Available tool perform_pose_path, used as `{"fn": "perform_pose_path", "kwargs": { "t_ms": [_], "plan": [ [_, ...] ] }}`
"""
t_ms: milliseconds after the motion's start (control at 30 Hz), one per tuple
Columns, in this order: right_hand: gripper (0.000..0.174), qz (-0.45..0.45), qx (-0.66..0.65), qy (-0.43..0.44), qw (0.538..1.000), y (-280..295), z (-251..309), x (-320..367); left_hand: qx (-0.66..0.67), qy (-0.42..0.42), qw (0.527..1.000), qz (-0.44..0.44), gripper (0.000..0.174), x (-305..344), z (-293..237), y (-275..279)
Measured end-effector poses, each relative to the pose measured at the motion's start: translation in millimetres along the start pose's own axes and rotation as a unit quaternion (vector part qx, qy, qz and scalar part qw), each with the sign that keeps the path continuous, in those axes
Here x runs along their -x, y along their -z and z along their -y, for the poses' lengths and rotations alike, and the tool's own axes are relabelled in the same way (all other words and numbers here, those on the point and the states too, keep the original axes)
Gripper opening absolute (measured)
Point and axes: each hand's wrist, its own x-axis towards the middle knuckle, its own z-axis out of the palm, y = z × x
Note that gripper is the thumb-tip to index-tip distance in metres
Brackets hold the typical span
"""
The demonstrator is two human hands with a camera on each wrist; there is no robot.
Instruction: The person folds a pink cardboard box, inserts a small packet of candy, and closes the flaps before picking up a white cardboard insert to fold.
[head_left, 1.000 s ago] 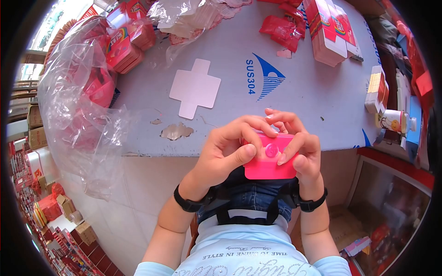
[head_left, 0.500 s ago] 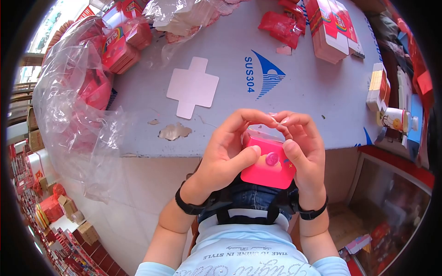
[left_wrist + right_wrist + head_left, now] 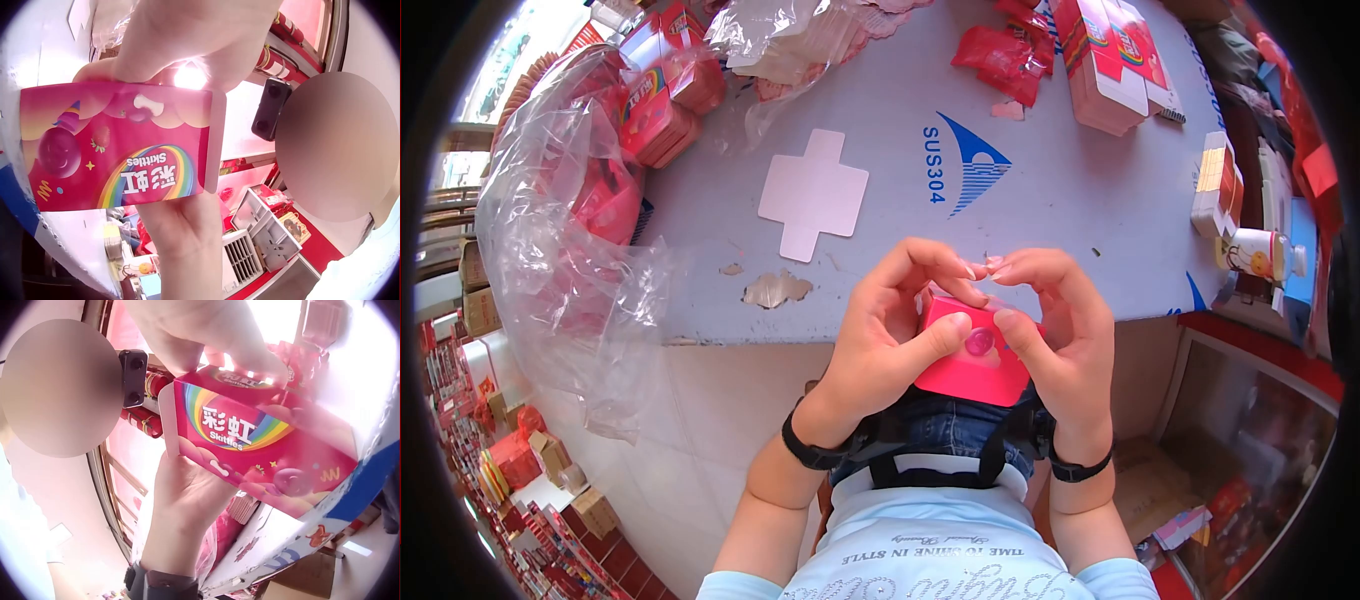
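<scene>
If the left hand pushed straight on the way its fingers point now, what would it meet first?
Most likely the right hand: the left hand holds the pink Skittles box, its index finger arching over the box top toward the right fingertips, almost touching. Whether they touch is unclear.

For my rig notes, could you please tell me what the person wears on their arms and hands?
The left hand and right hand are bare, without gloves. A black strap circles each wrist; short pale-blue sleeves cover the upper arms.

Far end of the pink box (image 3: 975, 368) behind fingertips (image 3: 965, 270); upper part of the carton stack (image 3: 1112, 60) beyond the top edge.
</scene>
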Motion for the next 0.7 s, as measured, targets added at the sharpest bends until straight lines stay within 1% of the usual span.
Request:
{"fn": "perform_pose_path", "kwargs": {
  "t_ms": [33, 67, 133, 167, 233, 333, 467, 567, 600, 667, 700],
  "plan": [
    [0.019, -0.019, 0.070, -0.004, 0.997, 0, 5, 1, 0.003, -0.023, 1.000, 0.006, 0.032, 0, 1, 1],
    [0.016, -0.037, 0.138, -0.009, 0.990, 0, 7, 3, 0.002, -0.023, 1.000, 0.007, 0.032, 0, 3, 1],
    [0.013, -0.044, 0.151, -0.010, 0.988, -2, 7, 7, -0.013, -0.055, 0.998, 0.002, 0.033, -1, 5, 3],
    [0.011, -0.050, 0.164, -0.012, 0.985, -2, 6, 8, -0.013, -0.055, 0.998, 0.002, 0.033, -1, 5, 2],
    [0.010, -0.055, 0.151, -0.022, 0.987, -2, 5, 9, 0.012, -0.027, 1.000, -0.007, 0.033, 0, 3, 0],
    [0.009, -0.057, 0.123, -0.035, 0.990, 0, 2, 10, 0.006, -0.018, 1.000, -0.003, 0.034, 0, 3, 2],
    [0.009, -0.060, 0.094, -0.027, 0.993, 0, -4, 10, 0.008, -0.019, 1.000, -0.004, 0.034, 0, 3, 1],
    [0.011, -0.055, 0.118, -0.030, 0.991, -1, 1, 9, 0.017, -0.033, 0.999, -0.012, 0.033, 0, 4, -1],
    [0.011, -0.056, 0.118, -0.028, 0.991, -1, 0, 9, 0.016, -0.039, 0.999, -0.024, 0.033, 1, 5, -2],
    [0.018, -0.046, 0.068, 0.007, 0.997, 0, -2, 8, 0.014, -0.046, 0.998, -0.034, 0.032, 2, 6, -6],
    [0.018, -0.046, 0.068, 0.009, 0.997, 0, 0, 6, 0.033, -0.061, 0.995, -0.077, 0.031, 2, 7, -9]
  ]
}}
